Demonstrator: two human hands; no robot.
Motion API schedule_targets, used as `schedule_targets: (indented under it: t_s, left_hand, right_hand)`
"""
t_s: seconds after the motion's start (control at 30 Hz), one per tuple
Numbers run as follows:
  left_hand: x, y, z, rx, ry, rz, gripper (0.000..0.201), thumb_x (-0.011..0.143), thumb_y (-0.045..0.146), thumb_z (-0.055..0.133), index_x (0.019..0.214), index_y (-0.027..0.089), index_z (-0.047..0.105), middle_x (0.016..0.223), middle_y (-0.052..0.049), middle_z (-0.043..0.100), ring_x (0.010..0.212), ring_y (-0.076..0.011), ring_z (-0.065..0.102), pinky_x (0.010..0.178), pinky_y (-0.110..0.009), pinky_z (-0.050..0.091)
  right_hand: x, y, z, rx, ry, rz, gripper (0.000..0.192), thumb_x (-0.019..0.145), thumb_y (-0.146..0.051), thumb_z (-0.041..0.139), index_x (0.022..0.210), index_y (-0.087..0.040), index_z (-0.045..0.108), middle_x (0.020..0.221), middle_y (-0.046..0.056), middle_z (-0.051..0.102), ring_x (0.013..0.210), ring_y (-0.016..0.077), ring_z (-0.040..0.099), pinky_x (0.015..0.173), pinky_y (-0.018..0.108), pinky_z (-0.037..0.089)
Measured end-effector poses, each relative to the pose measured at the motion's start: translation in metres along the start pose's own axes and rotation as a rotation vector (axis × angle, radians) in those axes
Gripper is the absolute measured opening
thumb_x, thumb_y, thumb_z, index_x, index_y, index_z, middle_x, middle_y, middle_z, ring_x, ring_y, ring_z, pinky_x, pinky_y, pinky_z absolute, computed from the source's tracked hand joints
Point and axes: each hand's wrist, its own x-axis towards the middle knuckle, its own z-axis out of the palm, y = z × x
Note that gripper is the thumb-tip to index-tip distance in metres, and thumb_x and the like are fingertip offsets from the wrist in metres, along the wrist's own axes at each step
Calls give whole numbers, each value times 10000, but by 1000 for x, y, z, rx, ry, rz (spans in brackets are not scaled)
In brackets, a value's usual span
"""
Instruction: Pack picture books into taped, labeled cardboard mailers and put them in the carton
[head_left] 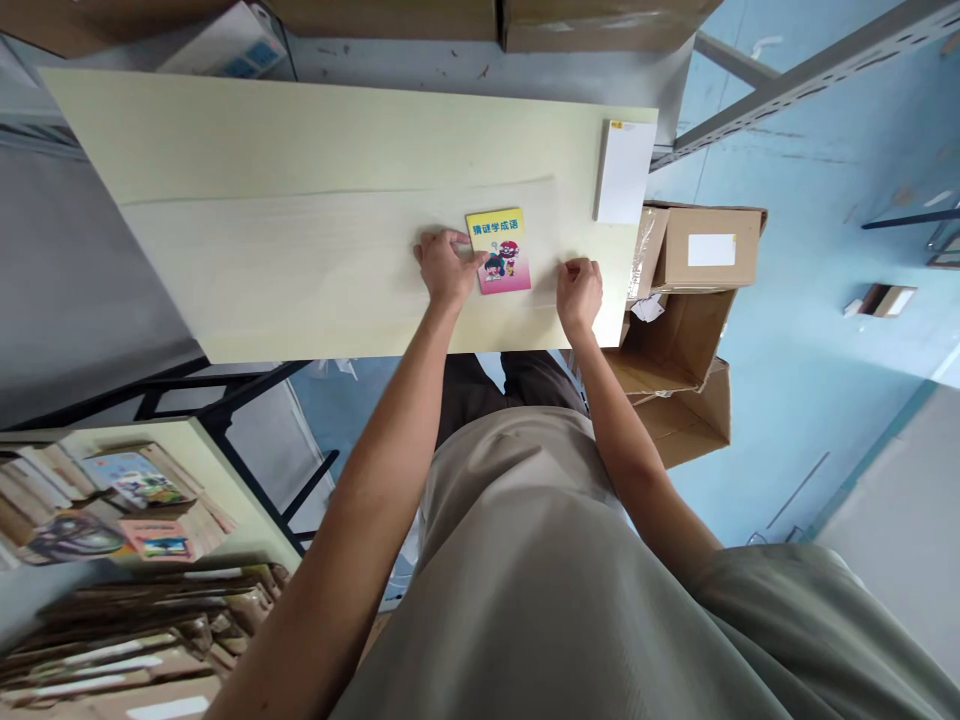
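Pale wood tabletop (300, 270), near edge. Left hand (444, 268): fingers curled, tips pinning the left edge of one small yellow-and-pink booklet (499, 250), which lies flat near the table's middle. Right hand (578, 292): loosely closed just right of the booklet, pressing what may be a clear film; cannot tell if it grips.

Risk, judged: uneven pressure could skew the booklet.

Count: 1 booklet, 1 white pad (625, 172) at the far right corner, 2 open cartons (694, 300) beside the table.
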Motion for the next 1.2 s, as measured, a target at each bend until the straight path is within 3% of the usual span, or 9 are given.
schedule_targets:
  t_s: [0.2, 0.4, 0.63, 0.77, 0.87, 0.97, 1.1, 1.2]
  left_hand:
    - [6, -5, -1, 43, -42, 24, 356, 882, 207, 1002, 1024, 214, 676, 1089, -48, 653, 1231, -290, 679, 1377, -660, 438]
    - [-2, -8, -4, 82, -27, 169, 374, 924, 375, 1007, 970, 249, 658, 1100, -86, 702, 1422, -417, 661, 1412, -702, 391]
    - [-7, -10, -5, 112, -66, 222, 292, 1014, 460, 899, 972, 255, 697, 1117, -122, 757, 1469, -446, 657, 1426, -720, 368]
    - [-8, -10, -7, 128, -84, 219, 226, 1060, 439, 829, 996, 249, 724, 1111, -123, 773, 1467, -422, 665, 1435, -703, 382]
    - [-9, -10, -10, 98, -92, 245, 245, 1080, 477, 804, 1013, 253, 732, 1113, -115, 769, 1443, -402, 686, 1429, -671, 417]
    - [-12, -8, -16, 43, -104, 243, 286, 1063, 519, 827, 1016, 257, 724, 1136, -121, 758, 1434, -403, 698, 1421, -662, 440]
    - [-26, -1, -25, -24, -80, 193, 305, 1007, 497, 904, 1098, 268, 725, 1215, -131, 752, 1484, -421, 682, 1402, -665, 466]
    - [-41, -1, -26, -51, -49, 127, 268, 1025, 464, 880, 1170, 290, 736, 1290, -126, 761, 1412, -384, 740, 1331, -586, 551]
  right_hand:
    - [4, 3, -12, 82, 21, -85, 121, 1140, -287, 604, 1025, -256, 622, 1153, 131, 745, 1120, 295, 762, 1144, 551, 614]
    - [-10, -22, -14, 157, 10, -250, 128, 1132, -336, 641, 1023, -270, 646, 1166, 111, 752, 1032, 258, 738, 1061, 498, 655]
    - [-26, -68, 17, 67, -116, -427, 74, 1159, -294, 656, 1100, -264, 689, 1379, 152, 750, 1287, 309, 739, 1169, 528, 648]
    - [-32, -82, 39, -13, -169, -437, 164, 1212, -391, 625, 1213, -255, 717, 1643, 171, 666, 1498, 339, 676, 1226, 566, 646]
    - [-31, -86, 51, -53, -166, -434, 190, 1231, -391, 585, 1259, -256, 716, 1735, 150, 626, 1567, 354, 639, 1230, 592, 658]
    - [-32, -87, 56, -58, -174, -464, 193, 1237, -379, 578, 1320, -271, 715, 1748, 126, 629, 1608, 350, 617, 1284, 602, 635]
    - [-37, -90, 50, -42, -242, -457, 315, 1262, -424, 492, 1369, -248, 731, 1796, 169, 581, 1660, 398, 581, 1344, 680, 582]
    - [-42, -92, 46, -15, -279, -470, 383, 1275, -487, 456, 1394, -242, 724, 1810, 178, 568, 1694, 401, 545, 1379, 709, 546]
